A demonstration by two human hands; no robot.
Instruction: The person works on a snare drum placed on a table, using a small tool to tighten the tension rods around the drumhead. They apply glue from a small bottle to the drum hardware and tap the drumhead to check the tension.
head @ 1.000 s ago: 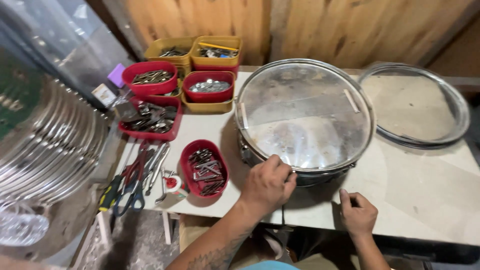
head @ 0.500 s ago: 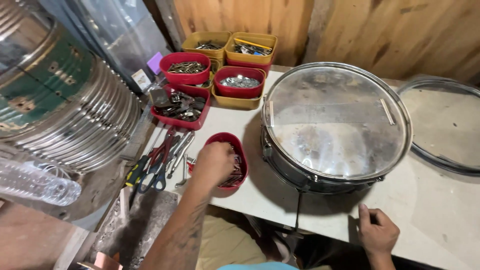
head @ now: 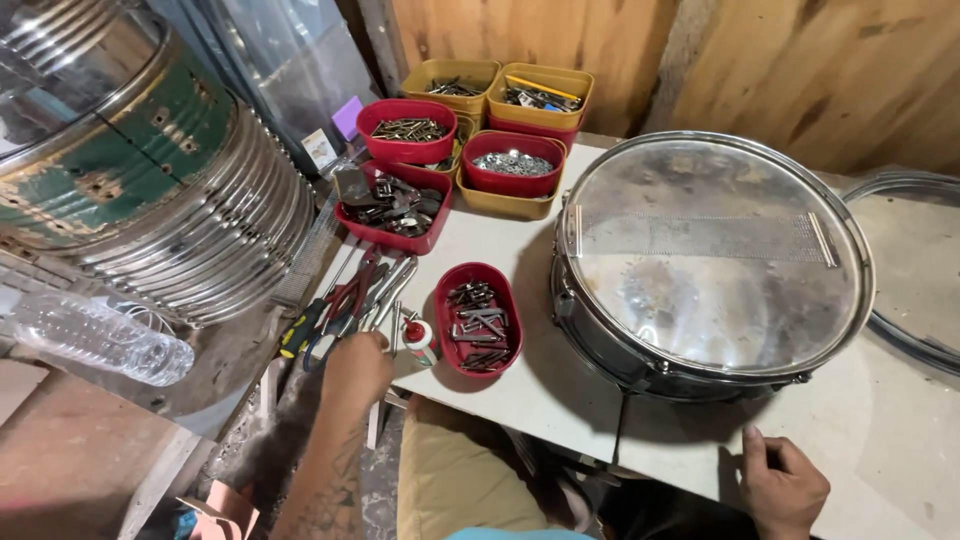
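L hand (head: 355,368) at tools (head: 345,300) — fingers curled, grip unclear; R hand (head: 780,490) flat on desk (head: 530,390) nr drum (head: 710,265), fingers empty.

Bare forearms, no sleeves; dark tattoo along the left forearm (head: 325,480); tan trousers (head: 455,480)

Left hand (head: 355,368) moved from drum (head: 712,262) to tools (head: 350,300).

Head view, down onto table (head: 520,250)
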